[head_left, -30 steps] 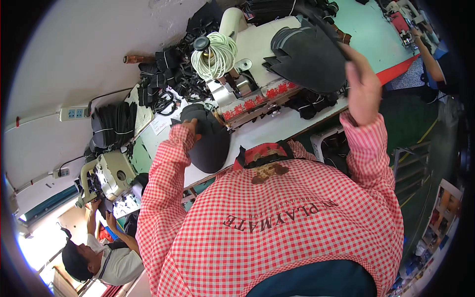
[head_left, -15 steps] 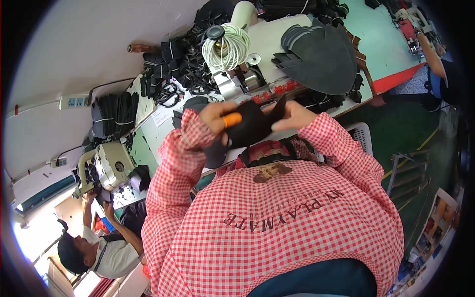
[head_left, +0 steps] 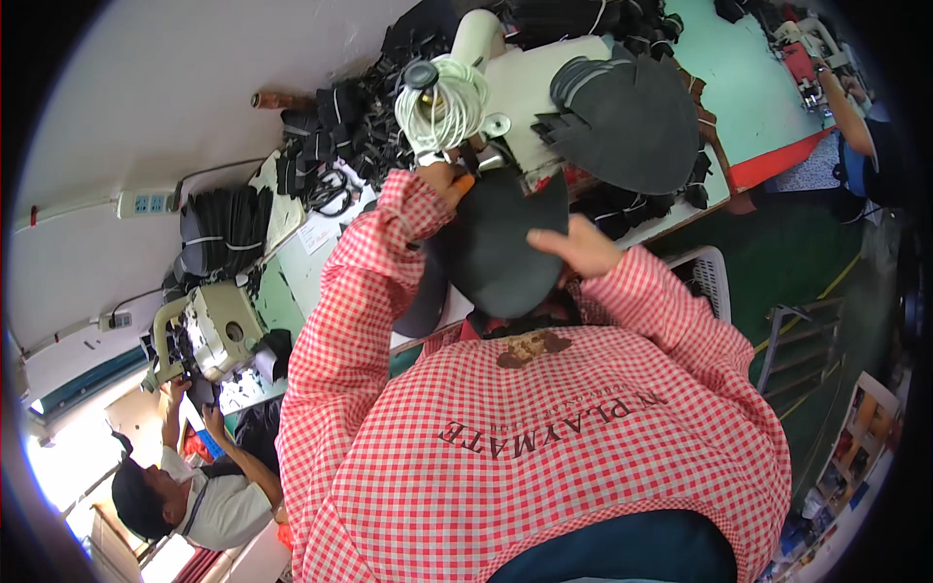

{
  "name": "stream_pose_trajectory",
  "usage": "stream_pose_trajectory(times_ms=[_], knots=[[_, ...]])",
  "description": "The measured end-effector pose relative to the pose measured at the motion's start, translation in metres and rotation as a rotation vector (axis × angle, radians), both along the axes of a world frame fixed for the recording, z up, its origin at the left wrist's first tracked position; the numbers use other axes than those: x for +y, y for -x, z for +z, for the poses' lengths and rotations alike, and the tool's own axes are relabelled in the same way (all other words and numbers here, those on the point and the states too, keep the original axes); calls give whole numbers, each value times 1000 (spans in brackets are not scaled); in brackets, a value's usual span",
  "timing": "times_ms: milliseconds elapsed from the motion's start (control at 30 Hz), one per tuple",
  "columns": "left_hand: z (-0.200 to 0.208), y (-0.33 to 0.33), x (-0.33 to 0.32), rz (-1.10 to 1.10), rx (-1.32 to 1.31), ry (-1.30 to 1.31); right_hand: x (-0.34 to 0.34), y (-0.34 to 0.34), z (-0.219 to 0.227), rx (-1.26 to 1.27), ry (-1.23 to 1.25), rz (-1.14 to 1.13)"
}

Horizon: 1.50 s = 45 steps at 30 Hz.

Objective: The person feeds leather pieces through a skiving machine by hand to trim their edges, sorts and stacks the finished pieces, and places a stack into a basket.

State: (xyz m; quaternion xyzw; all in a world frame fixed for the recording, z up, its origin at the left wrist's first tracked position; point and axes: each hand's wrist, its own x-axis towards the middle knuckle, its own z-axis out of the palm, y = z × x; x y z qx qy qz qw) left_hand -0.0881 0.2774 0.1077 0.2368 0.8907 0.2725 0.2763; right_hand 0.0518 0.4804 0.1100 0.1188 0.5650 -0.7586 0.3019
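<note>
A dark grey, flat cut piece of sheet material [head_left: 498,248] lies spread in front of my chest, its far edge under the sewing machine [head_left: 478,34] head. My left hand [head_left: 442,180], with an orange band on a finger, is at the piece's far left edge beside the needle area; most of its fingertips are hidden. On the right, my right hand [head_left: 580,250] grips the piece's edge, thumb on top and fingers underneath. A coil of white cord [head_left: 442,105] hangs on the machine. Another dark piece [head_left: 424,303] lies partly under my left forearm.
A fanned stack of dark grey pieces [head_left: 632,126] rests right of the machine. Tied black bundles [head_left: 225,228] lie to the left. A white plastic basket [head_left: 712,277] stands at the right. One co-worker [head_left: 204,496] works at another machine [head_left: 219,325] on the left; a second person's arm [head_left: 850,117] shows far right.
The piece, earlier folded up between my hands, now lies opened out flat. My left hand has moved away from me toward the machine; my right hand has slid slightly down.
</note>
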Motion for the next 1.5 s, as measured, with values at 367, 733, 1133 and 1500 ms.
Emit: stream_pose_trajectory(times_ms=[367, 733, 1133, 1500], knots=[[-48, -37, -142, -28, 50, 775, 87, 12, 109, 1077, -1333, -294], [-29, -22, -119, -13, 78, 857, 61, 19, 40, 1112, -1266, 11], [35, -45, -31, 322, -428, -99, 6, 21, -29, 77, 105, 143], [31, 3, 9, 67, -309, 183, 4, 3, 4, 6, -150, 16]])
